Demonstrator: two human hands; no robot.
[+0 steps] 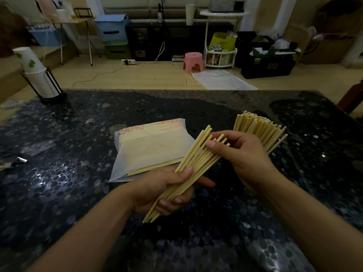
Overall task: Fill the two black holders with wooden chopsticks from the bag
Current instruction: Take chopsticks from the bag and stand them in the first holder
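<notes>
- Two bare hands worked over the dark speckled stone tabletop [78, 193] in the head view, the only view given.
- Left hand [167, 191] gripped a fanned bundle of pale wooden chopsticks [196, 160] near its lower end, fingers curled under and thumb pressed on top.
- Right hand [243, 154] reached in from the other side, its thumb and curled fingers pinching the upper ends of the same bundle, so both hands were clamped on it.
- Just beyond the left hand lay the translucent white plastic bag with red printing [151, 148], flat on the table; one or two loose chopsticks [155, 168] poked out along its near edge, and it looked far from empty.
- Behind the right hand stood a dense upright cluster of wooden chopsticks [261, 128]. Its base was hidden by that hand, so whether it sat in a black holder could not be told.
- No black holder was plainly visible, nor any second cluster.
- Judged from this, one holder seemed about full and the other not yet filled; the held bundle looked meant for squaring up and dropping in.
- Far off to the left of the left hand, a stack of white paper cups in a black wire rack [39, 75] stood at the table's corner.
</notes>
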